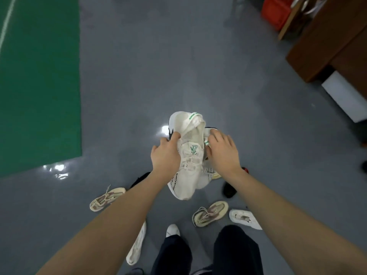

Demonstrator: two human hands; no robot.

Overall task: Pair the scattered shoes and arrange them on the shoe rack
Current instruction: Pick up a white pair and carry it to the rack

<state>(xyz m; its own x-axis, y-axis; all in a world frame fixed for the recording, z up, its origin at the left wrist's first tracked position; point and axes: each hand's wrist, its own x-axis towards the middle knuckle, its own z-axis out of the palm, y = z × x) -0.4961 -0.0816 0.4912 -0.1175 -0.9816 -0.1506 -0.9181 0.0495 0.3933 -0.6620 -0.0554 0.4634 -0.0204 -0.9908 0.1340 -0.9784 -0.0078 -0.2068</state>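
Floor near feet: beige shoe [210,213] and others, unpaired. Above: left hand [165,153] and right hand [223,153], fingers curled, grip white sneaker pair [189,157] held together in the air. Pairing step judged done; next needs carrying to rack, not visible.

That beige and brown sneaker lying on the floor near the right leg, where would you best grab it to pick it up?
Probably at the heel collar. The beige and brown sneaker lies sole down with its opening facing up, so fingers coming from above can hook inside the rim while the thumb pinches the outside. Both hands are busy: the left hand and right hand hold the white sneakers.
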